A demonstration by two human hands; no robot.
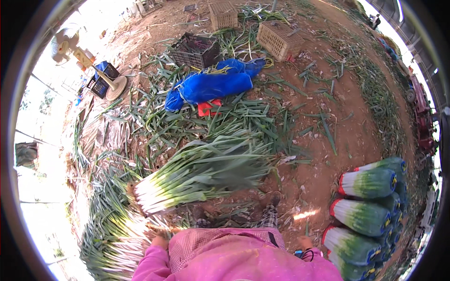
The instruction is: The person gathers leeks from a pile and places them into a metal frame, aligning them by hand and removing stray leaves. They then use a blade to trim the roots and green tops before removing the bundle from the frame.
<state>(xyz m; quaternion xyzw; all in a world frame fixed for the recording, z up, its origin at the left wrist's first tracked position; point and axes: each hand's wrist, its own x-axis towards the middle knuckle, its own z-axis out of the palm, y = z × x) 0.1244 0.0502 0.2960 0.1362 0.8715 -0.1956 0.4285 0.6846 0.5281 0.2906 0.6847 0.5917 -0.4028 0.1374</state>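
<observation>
My left hand (160,242) hangs low beside my pink sleeve, next to the white ends of a big pile of scallions (110,220). It is too small in the picture to show whether its fingers are closed on anything. Out to my right side, my right hand (305,242) is nearest to the bagged scallions (358,246); its fingers are not clear, and a dark cord and a blue thing sit at the wrist. In front of my feet lies a broad loose bundle of scallions (201,173), white ends left, green leaves right.
Beyond the bundle lie rolled blue netting (218,88) and a red bag (208,107) among cut leaves. A black crate (194,50), a tan crate (280,41) and another tan crate (223,15) stand farther off. A standing fan (116,86) is at far left.
</observation>
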